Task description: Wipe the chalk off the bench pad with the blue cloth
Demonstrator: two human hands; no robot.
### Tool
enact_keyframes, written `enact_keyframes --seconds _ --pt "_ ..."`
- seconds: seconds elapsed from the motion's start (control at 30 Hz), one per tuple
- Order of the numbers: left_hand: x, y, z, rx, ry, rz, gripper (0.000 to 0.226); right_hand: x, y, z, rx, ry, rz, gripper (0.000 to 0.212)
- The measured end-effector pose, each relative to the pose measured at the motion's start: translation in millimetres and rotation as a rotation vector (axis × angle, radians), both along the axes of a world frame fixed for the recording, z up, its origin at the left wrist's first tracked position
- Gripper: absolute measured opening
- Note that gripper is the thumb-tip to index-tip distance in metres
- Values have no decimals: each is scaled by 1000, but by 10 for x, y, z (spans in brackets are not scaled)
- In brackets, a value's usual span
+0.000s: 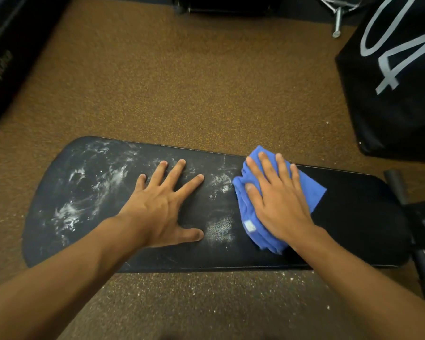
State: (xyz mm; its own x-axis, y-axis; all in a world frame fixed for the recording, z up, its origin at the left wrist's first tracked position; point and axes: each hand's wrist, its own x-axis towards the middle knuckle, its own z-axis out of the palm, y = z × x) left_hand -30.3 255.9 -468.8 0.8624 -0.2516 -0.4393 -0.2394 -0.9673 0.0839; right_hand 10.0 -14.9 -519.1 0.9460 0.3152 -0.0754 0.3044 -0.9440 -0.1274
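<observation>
The long black padded vinyl bench pad [353,217] is lying clean at its right end, while white powdery chalk smears [84,192] are covering the left and middle. The left hand [162,207] is bracing flat, fingers spread. The right hand [277,200] is pressing flat on the bunched blue microfibre cloth [314,190], mid-pad.

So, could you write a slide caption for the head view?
Right hand presses blue cloth on chalk-smeared bench pad; left hand rests flat.
</observation>
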Motion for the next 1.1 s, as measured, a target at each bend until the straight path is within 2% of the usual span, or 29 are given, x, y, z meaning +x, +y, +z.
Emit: enact_keyframes --seconds 0.1,0.3,0.63,0.83,0.9,1.1 --pt "-2 1 3 5 -2 -2 116 66 220 -1 5 -5 -62 64" --pt "-7 -6 2 2 -7 3 116 -320 -151 58 -14 9 232 60" --pt "-18 -11 9 -8 -5 15 115 141 311 27 11 8 1 63" --pt "-19 -9 20 -23 -1 25 116 -256 24 32 0 11 230 59" --pt "-16 -8 22 -25 2 23 116 -248 -110 35 -4 1 248 59" --pt "-10 -8 23 -24 11 20 115 139 121 24 2 32 24 63"
